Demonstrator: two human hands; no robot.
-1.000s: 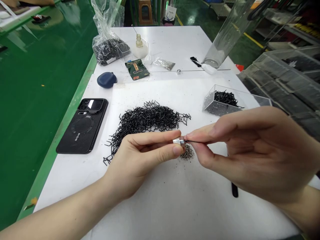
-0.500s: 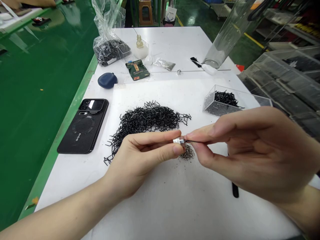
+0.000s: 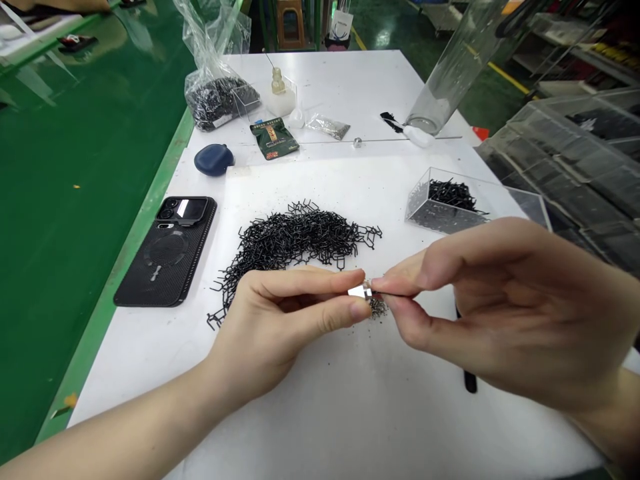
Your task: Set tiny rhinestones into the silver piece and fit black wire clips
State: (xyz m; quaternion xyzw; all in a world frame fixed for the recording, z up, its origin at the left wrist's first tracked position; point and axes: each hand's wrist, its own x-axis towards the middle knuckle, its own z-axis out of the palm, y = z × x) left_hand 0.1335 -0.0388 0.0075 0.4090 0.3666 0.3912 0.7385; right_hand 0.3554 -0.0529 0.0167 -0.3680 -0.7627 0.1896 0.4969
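Observation:
My left hand (image 3: 287,313) pinches a small silver metal cylinder (image 3: 360,291) between thumb and fingertips. My right hand (image 3: 495,310) meets it from the other side, its thumb and forefinger closed on a thin dark wire (image 3: 376,287) at the cylinder's end. Those fingers hide most of the wire. Just below the hands lies a small heap of dark metal grit (image 3: 378,307). A large curved pile of bent black wire pieces (image 3: 293,240) spreads on the white sheet (image 3: 320,413), close behind my left hand.
A black-cased phone (image 3: 165,250) and a navy pouch (image 3: 214,160) lie left of the sheet. A clear box of black wire pieces (image 3: 445,207) stands to the right. Behind are a bag of black pieces (image 3: 217,100) and a clear tube (image 3: 450,80). The green bench (image 3: 75,233) spreads left.
Both hands have shifted slightly right and downward, carrying the silver cylinder with them. The grip of each hand looks unchanged.

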